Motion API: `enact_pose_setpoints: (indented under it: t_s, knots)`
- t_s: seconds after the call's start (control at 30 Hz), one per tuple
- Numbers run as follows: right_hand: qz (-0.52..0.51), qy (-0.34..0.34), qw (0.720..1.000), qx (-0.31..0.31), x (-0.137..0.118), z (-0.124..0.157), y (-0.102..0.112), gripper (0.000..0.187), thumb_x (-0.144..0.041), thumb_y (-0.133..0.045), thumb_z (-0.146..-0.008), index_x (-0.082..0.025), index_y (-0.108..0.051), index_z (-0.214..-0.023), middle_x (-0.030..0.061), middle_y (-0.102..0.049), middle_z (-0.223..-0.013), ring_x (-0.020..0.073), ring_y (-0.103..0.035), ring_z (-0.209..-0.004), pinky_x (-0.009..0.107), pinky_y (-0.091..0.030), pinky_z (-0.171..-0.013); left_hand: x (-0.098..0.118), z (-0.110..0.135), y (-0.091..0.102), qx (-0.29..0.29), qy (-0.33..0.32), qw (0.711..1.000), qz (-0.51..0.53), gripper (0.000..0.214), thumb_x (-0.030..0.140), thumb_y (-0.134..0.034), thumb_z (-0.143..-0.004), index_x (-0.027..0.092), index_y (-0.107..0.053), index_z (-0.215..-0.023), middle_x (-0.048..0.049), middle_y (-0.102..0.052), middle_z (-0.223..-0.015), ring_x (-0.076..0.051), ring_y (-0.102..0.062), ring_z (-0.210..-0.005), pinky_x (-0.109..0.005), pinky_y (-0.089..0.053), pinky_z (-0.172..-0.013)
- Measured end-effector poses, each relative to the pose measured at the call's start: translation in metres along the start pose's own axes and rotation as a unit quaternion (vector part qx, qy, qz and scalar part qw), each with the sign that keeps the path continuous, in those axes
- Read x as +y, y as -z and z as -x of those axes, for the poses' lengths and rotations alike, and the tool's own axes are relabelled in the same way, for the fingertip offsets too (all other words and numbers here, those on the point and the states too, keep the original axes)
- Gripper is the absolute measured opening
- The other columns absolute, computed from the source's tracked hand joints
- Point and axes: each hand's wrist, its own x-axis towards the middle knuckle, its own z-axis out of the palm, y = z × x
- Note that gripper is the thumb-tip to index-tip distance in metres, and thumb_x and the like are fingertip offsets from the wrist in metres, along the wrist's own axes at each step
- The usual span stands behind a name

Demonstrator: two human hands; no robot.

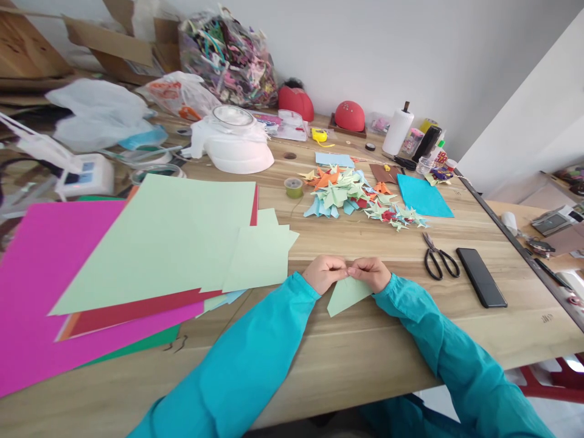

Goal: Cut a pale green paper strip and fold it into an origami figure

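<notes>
Between my two hands is a folded piece of pale green paper, its lower part pointing toward me over the table. My left hand pinches its upper left edge. From the other side, my right hand grips the top right part, and the fingertips of both hands meet there. The fold under the fingers is hidden. Just beyond the hands lies a pile of folded paper pieces in green, orange, blue and red. Small pale green sheets lie to the left of my left hand.
Large coloured sheets cover the left side. Black-handled scissors and a phone lie at the right. Behind stand a white cap, a tape measure and a bag of trimmings. A blue sheet lies beside the pile.
</notes>
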Motion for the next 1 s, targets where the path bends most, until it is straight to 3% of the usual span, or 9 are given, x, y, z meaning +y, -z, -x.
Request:
enact_pose_setpoints:
  t_s: [0.13,0.4,0.53,0.6,0.73,0.87,1.0]
  knots:
    - [-0.007,-0.003,1.0,0.025,-0.0011,-0.0004,-0.0014,0.044,-0.054,-0.061,-0.066,-0.015,-0.047,-0.05,-0.0055,-0.033,-0.047,0.0056,-0.029,-0.044,0.02,-0.022,-0.042,-0.001,0.0004,-0.0009,0.032,-0.022,0.999,-0.023,0.04,0.041,-0.059,-0.065,0.016,-0.042,-0.039,0.0032,-0.035,-0.049,-0.009,-0.035,-0.05,-0.024,-0.029,-0.048]
    - [-0.102,-0.017,0.982,0.16,0.0056,-0.007,0.0025,0.041,-0.053,-0.069,-0.056,-0.015,-0.054,-0.058,-0.0033,-0.047,-0.048,0.0072,-0.04,-0.045,0.02,-0.033,-0.042,-0.0011,0.0009,-0.0004,0.136,-0.012,0.991,-0.011,0.032,0.043,-0.059,-0.069,0.015,-0.058,-0.054,0.0026,-0.045,-0.05,-0.008,-0.039,-0.047,-0.023,-0.032,-0.045]
    - [-0.16,-0.017,0.978,0.129,0.0034,-0.0079,0.0016,0.048,-0.047,-0.076,-0.048,-0.015,-0.06,-0.08,0.0006,-0.06,-0.064,0.0128,-0.053,-0.054,0.022,-0.042,-0.043,0.0002,0.0008,0.001,0.19,0.055,0.975,0.097,0.035,0.048,-0.058,-0.07,0.014,-0.063,-0.075,0.0042,-0.049,-0.041,-0.008,-0.042,-0.033,-0.022,-0.036,-0.037]
    - [-0.14,-0.013,0.986,0.093,0.0006,-0.0067,0.0001,0.047,-0.043,-0.077,-0.048,-0.014,-0.061,-0.082,0.0008,-0.061,-0.064,0.013,-0.054,-0.054,0.023,-0.043,-0.043,0.0006,0.0,0.0005,0.203,0.064,0.965,0.155,0.038,0.048,-0.063,-0.066,0.012,-0.062,-0.077,0.0007,-0.057,-0.046,-0.012,-0.053,-0.04,-0.025,-0.046,-0.042]
    - [-0.099,-0.003,0.991,0.085,-0.0005,-0.0045,-0.0011,0.034,-0.042,-0.072,-0.059,-0.012,-0.062,-0.072,-0.0005,-0.059,-0.053,0.0106,-0.052,-0.046,0.024,-0.045,-0.045,-0.0004,-0.0015,-0.0013,0.169,0.081,0.958,0.218,0.037,0.044,-0.071,-0.058,0.011,-0.061,-0.071,-0.0033,-0.063,-0.053,-0.017,-0.062,-0.053,-0.03,-0.054,-0.053]
    - [-0.103,0.0,0.986,0.129,0.0024,-0.0043,-0.0003,0.034,-0.046,-0.068,-0.063,-0.013,-0.062,-0.07,0.0001,-0.059,-0.052,0.0118,-0.052,-0.043,0.026,-0.045,-0.042,-0.0033,-0.0016,-0.0004,0.111,0.11,0.964,0.217,0.036,0.042,-0.073,-0.056,0.01,-0.06,-0.066,-0.0041,-0.063,-0.051,-0.016,-0.061,-0.048,-0.028,-0.053,-0.049]
    - [-0.077,0.003,0.984,0.16,0.0026,-0.0051,0.0,0.034,-0.044,-0.069,-0.061,-0.013,-0.062,-0.071,-0.0003,-0.059,-0.05,0.0132,-0.053,-0.041,0.026,-0.045,-0.039,-0.0047,-0.0019,0.0023,0.098,0.123,0.963,0.217,0.036,0.043,-0.073,-0.056,0.011,-0.058,-0.061,-0.0026,-0.06,-0.048,-0.015,-0.06,-0.045,-0.024,-0.05,-0.041]
